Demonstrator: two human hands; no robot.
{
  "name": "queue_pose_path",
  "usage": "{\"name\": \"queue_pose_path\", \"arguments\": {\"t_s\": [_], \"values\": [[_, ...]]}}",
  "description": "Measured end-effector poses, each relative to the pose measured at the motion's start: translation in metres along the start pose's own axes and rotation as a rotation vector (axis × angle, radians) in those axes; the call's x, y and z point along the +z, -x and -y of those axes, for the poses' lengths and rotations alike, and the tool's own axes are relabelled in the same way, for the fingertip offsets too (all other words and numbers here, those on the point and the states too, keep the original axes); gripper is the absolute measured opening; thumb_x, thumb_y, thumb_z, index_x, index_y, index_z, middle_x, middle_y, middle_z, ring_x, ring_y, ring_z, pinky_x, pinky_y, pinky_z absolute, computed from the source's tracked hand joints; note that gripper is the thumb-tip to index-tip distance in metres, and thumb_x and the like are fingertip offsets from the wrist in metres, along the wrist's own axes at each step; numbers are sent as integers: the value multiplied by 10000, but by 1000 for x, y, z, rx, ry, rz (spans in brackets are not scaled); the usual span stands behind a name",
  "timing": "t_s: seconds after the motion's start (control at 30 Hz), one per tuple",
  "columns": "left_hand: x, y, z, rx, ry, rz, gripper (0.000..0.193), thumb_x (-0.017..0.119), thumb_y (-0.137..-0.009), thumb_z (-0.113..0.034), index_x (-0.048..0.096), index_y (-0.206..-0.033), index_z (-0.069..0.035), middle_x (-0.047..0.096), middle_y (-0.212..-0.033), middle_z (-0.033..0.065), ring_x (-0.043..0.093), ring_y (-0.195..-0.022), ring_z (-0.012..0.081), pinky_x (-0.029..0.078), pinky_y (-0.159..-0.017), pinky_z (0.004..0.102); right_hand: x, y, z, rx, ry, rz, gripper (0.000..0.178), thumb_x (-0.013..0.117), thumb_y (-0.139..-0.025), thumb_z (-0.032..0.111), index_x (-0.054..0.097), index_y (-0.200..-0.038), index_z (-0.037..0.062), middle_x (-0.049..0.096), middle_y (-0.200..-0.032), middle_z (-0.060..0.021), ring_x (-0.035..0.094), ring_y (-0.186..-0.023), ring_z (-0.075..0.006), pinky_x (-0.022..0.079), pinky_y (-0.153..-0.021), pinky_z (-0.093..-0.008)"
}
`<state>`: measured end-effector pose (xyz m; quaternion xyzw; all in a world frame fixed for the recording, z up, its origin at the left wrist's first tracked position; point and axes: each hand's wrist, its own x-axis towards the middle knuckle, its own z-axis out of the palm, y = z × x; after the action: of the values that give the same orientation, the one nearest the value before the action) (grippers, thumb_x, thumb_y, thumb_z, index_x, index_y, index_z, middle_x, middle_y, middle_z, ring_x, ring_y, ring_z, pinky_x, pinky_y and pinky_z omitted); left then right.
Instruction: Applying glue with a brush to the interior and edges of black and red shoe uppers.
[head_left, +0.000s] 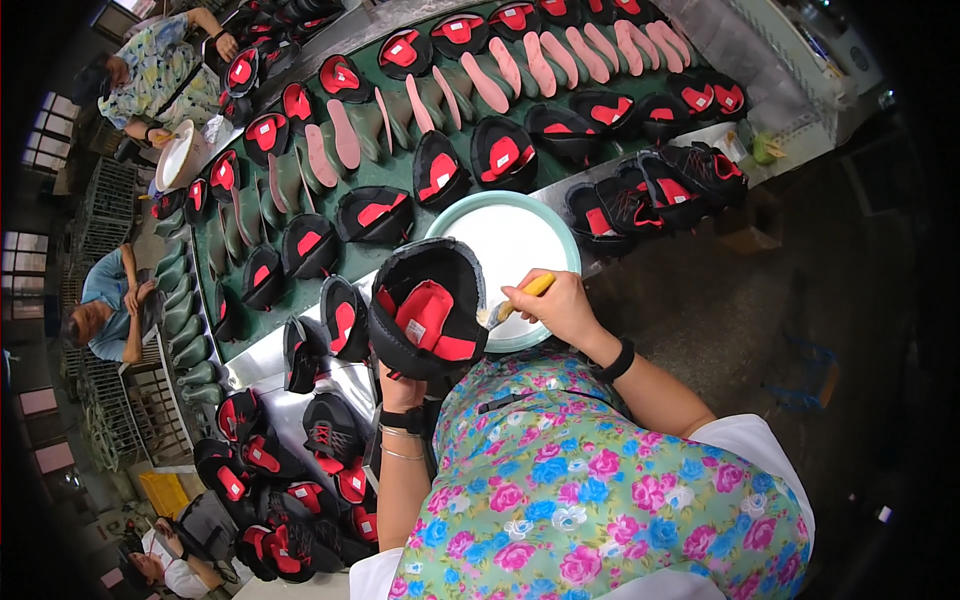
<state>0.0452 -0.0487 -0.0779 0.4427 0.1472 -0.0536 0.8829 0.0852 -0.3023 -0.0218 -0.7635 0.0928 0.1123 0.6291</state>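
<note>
My left hand [401, 390] grips a black shoe upper [396, 345] from below, its fingers mostly hidden behind it. The upper's open underside faces me and shows a red lining with a small white label. In my right hand [563, 308] is a brush [537, 285] with a yellow handle, held in a pinch. Its pale bristles touch or nearly touch the upper's right edge; I cannot tell which. Just behind both hands stands a round basin [570, 240] with a pale green rim, holding white liquid.
Rows of black uppers [366, 215] and pink insoles [488, 84] lie on the green conveyor belt [395, 178]. More uppers [290, 500] are heaped at my left. Finished-looking shoe uppers [700, 170] sit at the right. A co-worker [165, 75] works across the belt beside another white basin [180, 158].
</note>
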Motion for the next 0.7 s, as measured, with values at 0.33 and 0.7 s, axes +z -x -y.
{"name": "queue_pose_path", "arguments": {"t_s": [0.33, 0.7], "values": [[16, 1, -22, 108, -78, -69, 431, 587, -915, -63, 450, -1324, -43, 526, -1292, 89, 557, -1123, 211, 495, -938, 352, -11, 19, 51, -28, -151, 308, 158, 737, -804, 145, 671, -794, 2, 653, -729, -56, 587, -659, -58, 472, -598, -216], [10, 14, -23, 42, 128, -139, 478, 576, -927, -123, 395, -1368, -95, 503, -1324, 122, 535, -1176, 273, 441, -1003, 445, -33, -36, 28, -380, 129, -18, 133, 726, -781, 94, 679, -851, -10, 684, -785, -76, 645, -714, -119, 501, -659, -251]]}}
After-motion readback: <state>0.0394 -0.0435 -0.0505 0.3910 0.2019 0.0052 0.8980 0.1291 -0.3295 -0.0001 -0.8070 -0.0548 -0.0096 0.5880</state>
